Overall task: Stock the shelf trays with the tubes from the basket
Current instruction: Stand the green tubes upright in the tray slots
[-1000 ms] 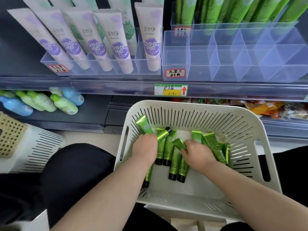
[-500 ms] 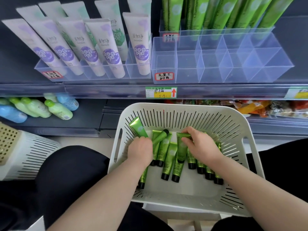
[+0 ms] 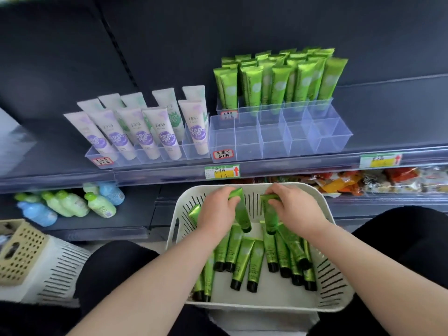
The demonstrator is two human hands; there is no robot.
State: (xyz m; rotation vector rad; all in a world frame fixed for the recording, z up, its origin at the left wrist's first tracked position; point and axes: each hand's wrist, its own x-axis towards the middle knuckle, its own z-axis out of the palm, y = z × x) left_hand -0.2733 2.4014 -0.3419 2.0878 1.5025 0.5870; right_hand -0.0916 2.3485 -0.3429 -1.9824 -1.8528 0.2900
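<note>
A white slotted basket (image 3: 339,284) rests on my lap and holds several green tubes (image 3: 242,260) with black caps. My left hand (image 3: 215,209) grips one green tube (image 3: 242,214) by its flat end, cap hanging down over the basket. My right hand (image 3: 295,207) grips a second green tube (image 3: 270,217) the same way. Both hands are raised near the basket's far rim. Above on the shelf sits a clear divided tray (image 3: 278,141) with bare front compartments. Behind it stand several upright green tubes (image 3: 278,83).
White and purple tubes (image 3: 145,134) fill the clear tray to the left. Green and blue bottles (image 3: 72,204) lie on the lower shelf at left, snack packets (image 3: 363,183) at right. A beige crate (image 3: 19,251) and a white slotted bin (image 3: 60,270) stand at lower left.
Both hands have lifted from the pile, each bringing up one green tube toward the basket's far rim. The view has tilted up, showing more of the shelf.
</note>
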